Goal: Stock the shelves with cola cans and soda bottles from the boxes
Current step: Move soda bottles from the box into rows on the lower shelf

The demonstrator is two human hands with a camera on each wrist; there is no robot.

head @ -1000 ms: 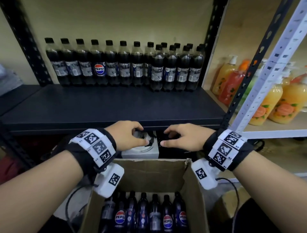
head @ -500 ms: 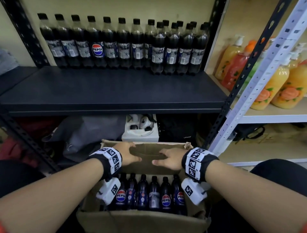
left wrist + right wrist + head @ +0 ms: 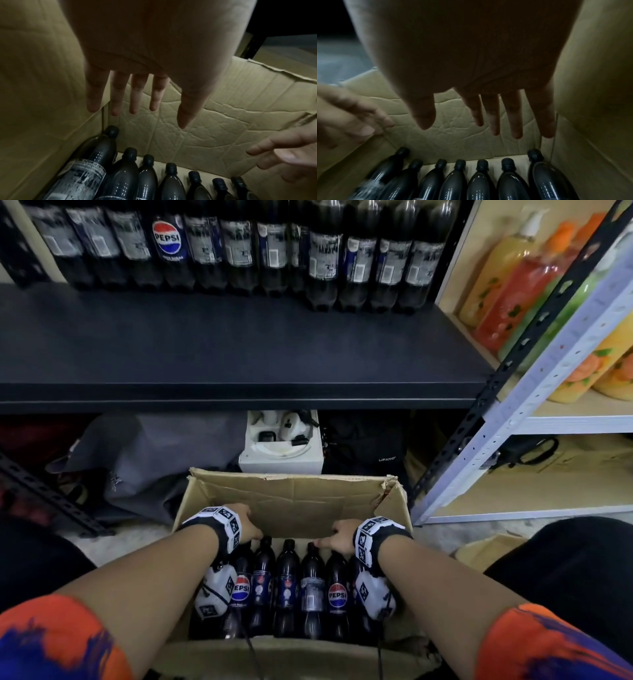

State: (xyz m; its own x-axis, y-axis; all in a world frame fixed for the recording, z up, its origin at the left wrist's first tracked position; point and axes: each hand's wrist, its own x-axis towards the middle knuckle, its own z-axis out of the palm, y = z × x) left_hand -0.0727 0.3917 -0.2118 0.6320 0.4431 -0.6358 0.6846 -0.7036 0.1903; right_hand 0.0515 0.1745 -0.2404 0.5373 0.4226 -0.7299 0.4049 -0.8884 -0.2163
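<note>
Nearest: orange-and-blue sleeves [image 3: 51, 642] at the bottom corners, both forearms reaching forward and down into an open cardboard box [image 3: 294, 501] on the floor. Inside the box, a single row of Pepsi bottles [image 3: 287, 583] with black caps, packed side by side against the near wall, leaning slightly, far half of the box floor bare. Left hand [image 3: 248, 525] over the left end of the row, fingers [image 3: 116, 94] straight and slightly spread, released, gripping nothing, tips above the leftmost cap with a gap showing. Right hand [image 3: 337, 539] over the right end, fingers [image 3: 513, 115] likewise extended and loose, nothing held, hovering above the caps. Marker-patterned wristbands [image 3: 219, 522] on both wrists, white camera pods slung under them. Past the box, under the shelf: grey fabric bag [image 3: 147, 460] to the left, white moulded tray [image 3: 281, 446] with small parts in the middle, black case [image 3: 370, 443] marked LIPANO to the right. Above that, dark shelf board [image 3: 222, 350], near part bare. Along its far edge, stocked Pepsi bottles [image 3: 171, 248] in a row, doubled up at the right end. Far right, on a separate white-framed rack [image 3: 548, 378], orange and yellow pump soap bottles [image 3: 513, 275].
</note>
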